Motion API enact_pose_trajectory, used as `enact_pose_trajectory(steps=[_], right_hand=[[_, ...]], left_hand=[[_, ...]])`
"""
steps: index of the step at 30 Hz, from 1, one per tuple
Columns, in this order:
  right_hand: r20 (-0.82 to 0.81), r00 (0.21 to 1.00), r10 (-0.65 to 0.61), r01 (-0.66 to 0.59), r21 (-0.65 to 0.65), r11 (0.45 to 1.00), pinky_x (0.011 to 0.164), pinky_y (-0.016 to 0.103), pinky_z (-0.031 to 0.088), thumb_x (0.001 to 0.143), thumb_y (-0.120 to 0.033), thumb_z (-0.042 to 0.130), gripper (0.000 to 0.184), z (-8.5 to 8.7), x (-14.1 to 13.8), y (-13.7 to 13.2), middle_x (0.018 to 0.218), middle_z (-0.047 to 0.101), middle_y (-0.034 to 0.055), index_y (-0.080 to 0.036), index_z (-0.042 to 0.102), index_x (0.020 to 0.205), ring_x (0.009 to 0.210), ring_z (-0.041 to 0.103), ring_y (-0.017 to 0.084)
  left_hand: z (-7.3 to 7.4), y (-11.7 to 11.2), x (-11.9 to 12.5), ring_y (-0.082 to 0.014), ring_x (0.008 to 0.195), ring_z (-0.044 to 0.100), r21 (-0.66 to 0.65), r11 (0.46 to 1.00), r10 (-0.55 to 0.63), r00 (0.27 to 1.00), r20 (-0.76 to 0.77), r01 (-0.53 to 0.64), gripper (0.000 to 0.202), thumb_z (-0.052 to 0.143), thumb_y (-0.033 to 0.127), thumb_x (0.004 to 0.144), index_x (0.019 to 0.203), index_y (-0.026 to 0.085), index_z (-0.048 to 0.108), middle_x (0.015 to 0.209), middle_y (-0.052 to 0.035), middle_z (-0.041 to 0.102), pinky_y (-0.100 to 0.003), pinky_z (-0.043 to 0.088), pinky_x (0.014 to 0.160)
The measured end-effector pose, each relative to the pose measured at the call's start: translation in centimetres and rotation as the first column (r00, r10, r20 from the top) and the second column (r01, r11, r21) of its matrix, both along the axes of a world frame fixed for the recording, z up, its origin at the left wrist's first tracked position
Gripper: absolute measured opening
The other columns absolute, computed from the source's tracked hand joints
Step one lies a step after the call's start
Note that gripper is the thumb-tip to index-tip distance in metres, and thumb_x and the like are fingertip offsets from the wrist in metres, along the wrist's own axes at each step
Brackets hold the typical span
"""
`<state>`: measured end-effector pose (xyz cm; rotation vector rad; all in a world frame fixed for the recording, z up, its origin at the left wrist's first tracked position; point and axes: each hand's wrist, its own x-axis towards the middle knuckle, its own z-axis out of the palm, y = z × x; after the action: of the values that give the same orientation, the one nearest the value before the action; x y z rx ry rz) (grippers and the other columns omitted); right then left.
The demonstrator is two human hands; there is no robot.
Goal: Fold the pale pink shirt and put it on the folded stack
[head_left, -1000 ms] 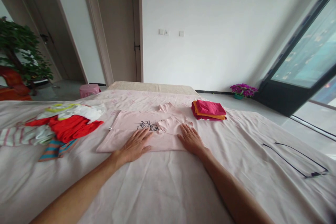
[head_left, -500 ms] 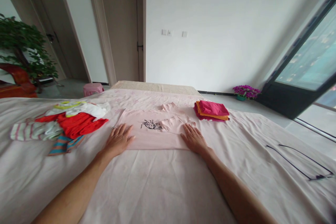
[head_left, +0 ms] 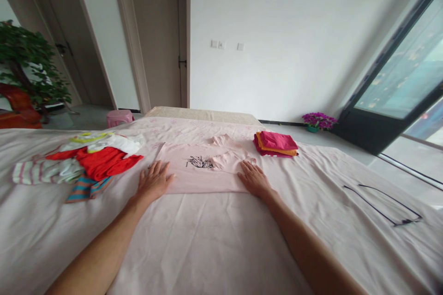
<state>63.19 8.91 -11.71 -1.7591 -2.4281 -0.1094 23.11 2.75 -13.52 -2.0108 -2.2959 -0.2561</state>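
Note:
A pale pink shirt (head_left: 200, 175) with a dark print lies flat on the pink bedsheet (head_left: 207, 239), one sleeve folded inward. My left hand (head_left: 152, 181) rests flat, fingers spread, on the shirt's left edge. Flat on the shirt's right edge lies my right hand (head_left: 253, 178), its fingers stretched out. Neither hand holds anything.
A heap of unfolded clothes (head_left: 83, 161), red, white and striped, lies to the left. A folded stack of magenta and orange garments (head_left: 276, 144) sits behind the shirt on the right. A dark clothes hanger (head_left: 384, 205) lies at the right. Beyond the bed are a pink stool (head_left: 119, 117) and a door.
My left hand slid from the middle of the shirt to its left edge and the left side was folded in, making the shirt narrower. My right hand has stayed in place.

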Motion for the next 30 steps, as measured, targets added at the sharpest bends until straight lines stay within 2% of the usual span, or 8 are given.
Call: enact_pose_trajectory(steps=[14,20,23,25,27,30], right_hand=[[0.012,1.0,-0.006,0.007,-0.014,1.0,0.12,0.038,0.015,0.101,-0.047,0.029,0.061,-0.18,0.0,0.18,0.158,0.034,0.0093,-0.016,0.034,0.153,0.147,0.028,0.022],[-0.002,1.0,-0.006,0.006,-0.005,1.0,0.12,0.039,0.015,0.101,-0.048,0.03,0.061,-0.33,0.03,0.21,0.158,0.035,0.009,-0.017,0.034,0.153,0.147,0.028,0.021],[-0.001,1.0,-0.007,0.007,0.009,1.0,0.12,0.038,0.015,0.101,-0.048,0.03,0.061,-0.42,0.07,0.12,0.158,0.034,0.0085,-0.017,0.033,0.153,0.147,0.027,0.021],[0.005,1.0,-0.01,0.01,0.009,1.0,0.12,0.039,0.016,0.101,-0.047,0.03,0.06,-0.38,0.06,0.06,0.158,0.033,0.0088,-0.017,0.033,0.154,0.147,0.027,0.021],[0.015,1.0,-0.013,0.013,-0.001,1.0,0.12,0.04,0.017,0.102,-0.046,0.03,0.06,-0.25,-0.01,0.01,0.159,0.033,0.0093,-0.017,0.032,0.154,0.147,0.027,0.022],[0.046,0.998,-0.03,0.031,-0.032,0.999,0.12,0.043,0.017,0.102,-0.045,0.03,0.059,0.05,-0.31,0.05,0.159,0.031,0.0101,-0.016,0.033,0.153,0.147,0.027,0.024]], left_hand=[[-0.33,0.08,0.2,-0.0332,0.149,0.019,0.026,1.0,0.014,1.0,-0.016,-0.014,0.064,0.028,0.052,0.096,0.151,0.021,0.039,0.159,-0.0148,0.031,-0.064,0.024,0.11],[-0.55,0.17,0.21,-0.0339,0.147,0.024,0.034,0.999,0.019,0.999,-0.05,-0.018,0.063,0.031,0.051,0.096,0.151,0.021,0.038,0.159,-0.0159,0.032,-0.064,0.024,0.11],[-0.66,0.01,0.37,-0.035,0.146,0.028,0.077,0.997,0.036,0.995,-0.092,-0.029,0.061,0.034,0.049,0.096,0.149,0.02,0.042,0.157,-0.0183,0.035,-0.064,0.023,0.11],[-0.6,-0.16,0.53,-0.0364,0.146,0.028,0.153,0.988,0.046,0.991,-0.126,-0.026,0.059,0.038,0.046,0.095,0.147,0.019,0.045,0.156,-0.0198,0.037,-0.064,0.019,0.113],[-0.43,-0.26,0.63,-0.0354,0.146,0.027,0.236,0.971,0.003,0.988,-0.153,0.034,0.057,0.042,0.039,0.094,0.146,0.017,0.046,0.156,-0.019,0.038,-0.06,0.015,0.117],[-0.24,-0.11,0.56,-0.0297,0.147,0.029,0.282,0.934,-0.184,0.971,-0.152,0.221,0.053,0.044,0.029,0.092,0.144,0.017,0.05,0.155,-0.0145,0.04,-0.05,0.02,0.12]])
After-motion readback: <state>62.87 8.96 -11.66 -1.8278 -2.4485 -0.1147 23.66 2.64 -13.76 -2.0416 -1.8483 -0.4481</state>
